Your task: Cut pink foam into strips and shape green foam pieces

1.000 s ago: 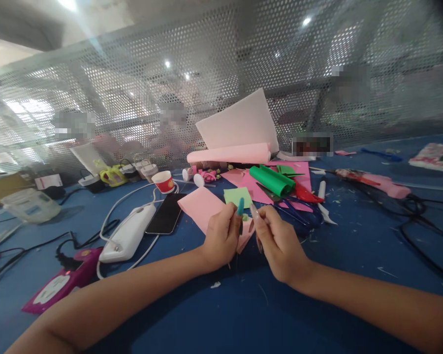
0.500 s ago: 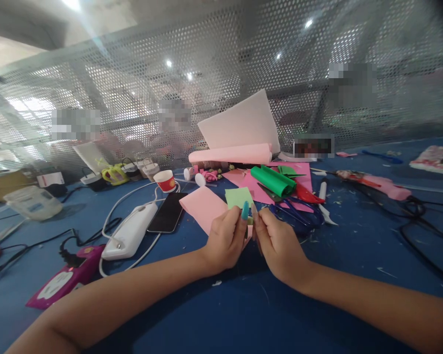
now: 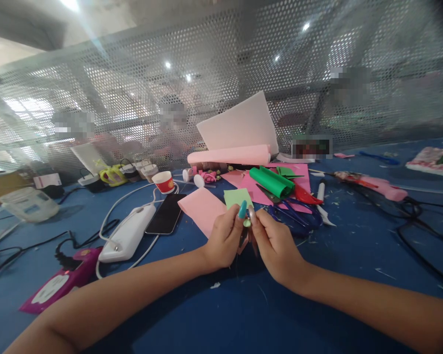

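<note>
My left hand (image 3: 224,237) and my right hand (image 3: 277,241) meet thumb to thumb above the middle of the table. Pinched between their fingertips is a small pale green piece (image 3: 247,223), mostly covered by the fingers; its exact kind cannot be made out. The thumbnails are long, one turquoise and one silvery. Just beyond the hands lies a light green square sheet (image 3: 237,197), partly over a pink sheet (image 3: 203,206). Blue-handled scissors (image 3: 299,219) rest close to my right hand, near a rolled bright green sheet (image 3: 271,183).
Left of the hands are a black phone (image 3: 166,214), a white power strip (image 3: 128,233), a red paper cup (image 3: 164,182) and a purple pouch (image 3: 61,282). A pink glue gun (image 3: 386,188) with black cables lies right. A perforated metal screen (image 3: 133,98) stands behind.
The thumbs have shifted slightly on the small piece, and a rounded pale green bit shows between them now. The whole view has moved slightly; the table things stay put.
</note>
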A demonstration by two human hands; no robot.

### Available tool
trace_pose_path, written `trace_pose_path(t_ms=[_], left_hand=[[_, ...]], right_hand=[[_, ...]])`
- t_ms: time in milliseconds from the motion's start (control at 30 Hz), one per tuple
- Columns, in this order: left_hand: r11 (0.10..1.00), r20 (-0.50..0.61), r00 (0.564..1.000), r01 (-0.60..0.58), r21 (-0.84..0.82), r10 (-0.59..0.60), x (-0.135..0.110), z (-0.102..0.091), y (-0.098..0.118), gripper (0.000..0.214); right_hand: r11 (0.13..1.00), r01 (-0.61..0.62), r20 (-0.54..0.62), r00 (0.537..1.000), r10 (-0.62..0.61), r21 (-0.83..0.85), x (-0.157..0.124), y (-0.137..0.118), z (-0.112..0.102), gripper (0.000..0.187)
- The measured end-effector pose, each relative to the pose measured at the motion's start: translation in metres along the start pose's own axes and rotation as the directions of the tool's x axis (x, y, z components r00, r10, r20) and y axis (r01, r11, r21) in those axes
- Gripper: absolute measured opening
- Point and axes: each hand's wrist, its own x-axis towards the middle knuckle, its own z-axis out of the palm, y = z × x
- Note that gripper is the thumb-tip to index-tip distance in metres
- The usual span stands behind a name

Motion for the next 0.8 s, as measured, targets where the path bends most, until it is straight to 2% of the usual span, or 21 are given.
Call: trace_pose_path(t_ms=[433, 800], left_hand=[[0.995, -0.051, 0.995, -0.080, 0.065, 0.083, -0.0054, 0.0014, 0.0020, 0.024], [0.994, -0.023, 0.998, -0.061, 0.088, 0.063, -0.0057, 0.0014, 0.0009, 0.024]], right_hand=[[0.975, -0.073, -0.003, 0.997, 0.075, 0.211, -0.0039, -0.0033, 0.0028, 0.031], [0.979, -0.077, 0.028, 0.997, 0.073, 0.186, -0.0038, -0.0037, 0.0015, 0.033]])
